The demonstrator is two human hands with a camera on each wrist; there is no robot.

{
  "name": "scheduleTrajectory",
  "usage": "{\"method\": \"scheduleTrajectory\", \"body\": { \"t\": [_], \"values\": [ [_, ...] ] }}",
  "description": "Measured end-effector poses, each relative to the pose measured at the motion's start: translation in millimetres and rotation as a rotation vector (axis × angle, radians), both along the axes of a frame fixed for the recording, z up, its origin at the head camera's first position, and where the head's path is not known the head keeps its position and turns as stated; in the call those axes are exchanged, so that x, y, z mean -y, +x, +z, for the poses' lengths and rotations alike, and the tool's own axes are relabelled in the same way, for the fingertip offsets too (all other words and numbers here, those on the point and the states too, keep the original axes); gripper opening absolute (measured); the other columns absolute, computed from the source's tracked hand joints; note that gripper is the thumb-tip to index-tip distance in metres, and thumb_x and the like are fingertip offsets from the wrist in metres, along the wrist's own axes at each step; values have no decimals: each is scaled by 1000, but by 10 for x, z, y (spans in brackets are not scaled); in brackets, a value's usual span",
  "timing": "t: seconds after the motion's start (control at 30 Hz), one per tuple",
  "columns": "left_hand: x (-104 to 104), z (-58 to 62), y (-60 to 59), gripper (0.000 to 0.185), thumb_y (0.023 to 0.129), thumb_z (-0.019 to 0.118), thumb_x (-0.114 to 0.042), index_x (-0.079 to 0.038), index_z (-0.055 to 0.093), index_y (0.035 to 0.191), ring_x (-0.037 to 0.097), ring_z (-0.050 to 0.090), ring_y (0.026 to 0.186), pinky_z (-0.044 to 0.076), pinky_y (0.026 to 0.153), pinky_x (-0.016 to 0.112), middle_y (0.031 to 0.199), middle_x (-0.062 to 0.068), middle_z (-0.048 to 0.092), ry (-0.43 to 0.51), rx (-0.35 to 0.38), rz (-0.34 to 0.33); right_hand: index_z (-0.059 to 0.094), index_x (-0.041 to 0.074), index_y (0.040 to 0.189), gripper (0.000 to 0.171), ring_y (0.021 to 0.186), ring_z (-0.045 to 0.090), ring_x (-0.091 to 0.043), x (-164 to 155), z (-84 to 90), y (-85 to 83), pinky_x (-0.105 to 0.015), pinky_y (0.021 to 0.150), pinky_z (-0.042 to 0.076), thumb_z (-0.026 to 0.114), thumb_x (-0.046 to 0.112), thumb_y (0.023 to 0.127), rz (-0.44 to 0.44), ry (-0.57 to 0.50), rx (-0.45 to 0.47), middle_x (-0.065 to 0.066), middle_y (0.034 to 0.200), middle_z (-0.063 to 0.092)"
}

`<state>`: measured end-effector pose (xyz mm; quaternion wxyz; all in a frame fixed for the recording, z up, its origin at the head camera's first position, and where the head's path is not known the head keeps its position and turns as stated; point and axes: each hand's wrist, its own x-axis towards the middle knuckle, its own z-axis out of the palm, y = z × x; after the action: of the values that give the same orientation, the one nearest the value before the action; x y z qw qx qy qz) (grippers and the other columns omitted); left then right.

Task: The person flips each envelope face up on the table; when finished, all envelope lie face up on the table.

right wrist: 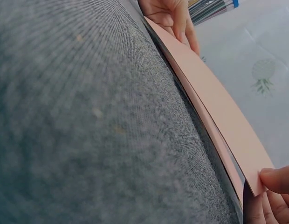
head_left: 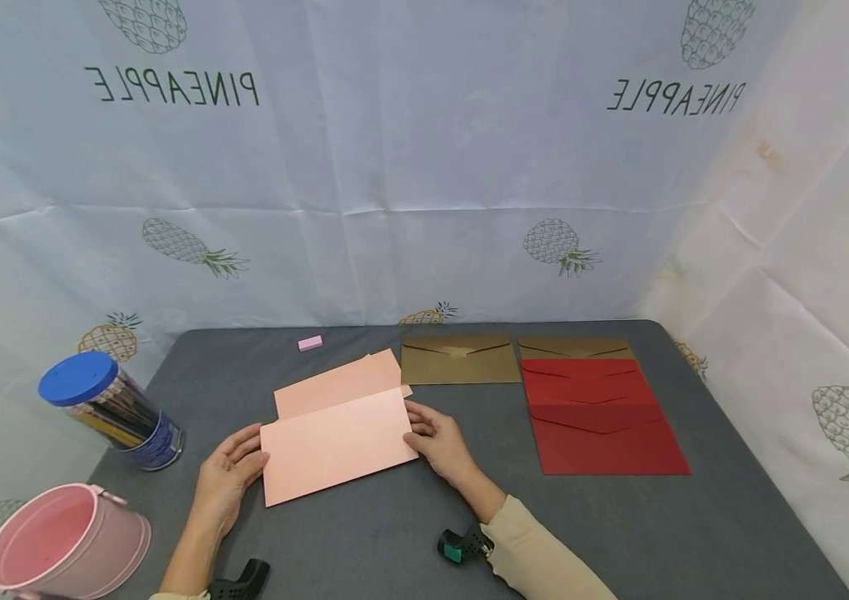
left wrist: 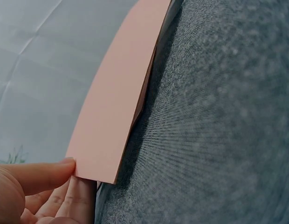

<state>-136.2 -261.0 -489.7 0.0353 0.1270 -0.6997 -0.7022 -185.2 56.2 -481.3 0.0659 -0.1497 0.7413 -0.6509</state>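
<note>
A pale pink sheet of paper (head_left: 334, 442) lies on the grey table (head_left: 394, 533), its near half folded up over the rest. My left hand (head_left: 232, 467) pinches its left edge, thumb on top and fingers beneath, as the left wrist view shows with the pink sheet (left wrist: 116, 98). My right hand (head_left: 435, 437) pinches the right edge; the right wrist view shows a thumb tip on the pink sheet (right wrist: 214, 102). The sheet's near flap stands slightly off the table.
A gold envelope (head_left: 460, 360) and a stack of red envelopes (head_left: 600, 417) over another gold one lie at the right. A small pink eraser (head_left: 310, 342) sits at the back. A blue-lidded pencil tub (head_left: 112, 412) and a pink bucket (head_left: 64, 542) stand at the left.
</note>
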Motion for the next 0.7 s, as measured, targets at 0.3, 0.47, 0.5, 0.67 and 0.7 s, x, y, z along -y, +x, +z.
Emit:
{"method": "scheduleTrajectory", "body": {
  "t": [0.3,0.47,0.5,0.67,0.7],
  "values": [
    [-16,25,-18,55,90,61,0,3,37,139,-4,62,88,52,75,12,101,-21,63,-27,-27,-2,49,-6,133,49,101,63,-32,-17,-23,-23,-17,78,52,62,-4,86,-16,-33,5,-25,116,62],
    [-109,103,-103,54,90,61,-1,1,40,139,-6,60,89,51,76,11,109,-13,62,-61,-35,10,51,-5,133,49,97,63,-19,-78,-70,-108,-19,78,53,65,-3,85,-49,-174,92,-24,115,61],
    [-139,118,-132,54,90,62,-2,0,41,140,-6,60,91,51,77,10,114,-8,61,-81,-42,8,51,-4,132,49,95,63,-16,-97,-54,-125,-19,77,54,65,-3,85,-61,-213,114,-22,113,61],
    [-349,226,-288,55,92,59,-3,0,38,142,11,54,120,45,88,8,141,17,45,-203,-134,-13,55,-7,127,44,88,62,-11,-210,169,-158,-20,73,55,65,-6,84,-151,-376,148,-8,102,64],
    [-402,260,-309,55,92,59,-2,1,38,143,17,50,126,44,93,11,144,19,43,-229,-164,-5,55,-8,127,44,88,62,-11,-233,220,-158,-20,73,55,65,-6,84,-172,-400,139,-6,101,64]
  ]
}}
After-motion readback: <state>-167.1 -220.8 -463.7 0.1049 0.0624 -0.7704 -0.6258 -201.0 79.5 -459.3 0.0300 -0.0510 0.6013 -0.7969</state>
